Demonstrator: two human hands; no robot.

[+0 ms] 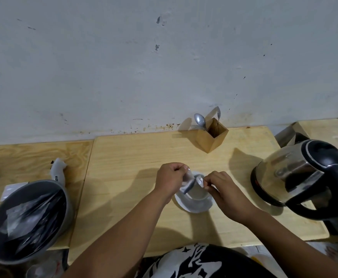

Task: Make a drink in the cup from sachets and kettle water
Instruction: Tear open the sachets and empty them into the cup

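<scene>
A white cup stands on a white saucer in the middle of the wooden table. Directly over the cup, my left hand pinches a small white sachet that hangs tilted toward the cup's mouth. My right hand pinches a small bit at the sachet's other side, its fingers closed; whether that bit is torn off I cannot tell. A steel kettle with a black lid and handle sits on its base at the right.
A grey bin lined with a dark bag holds wrappers at the left. A wooden holder with spoons stands by the wall behind the cup. A white object lies beyond the bin.
</scene>
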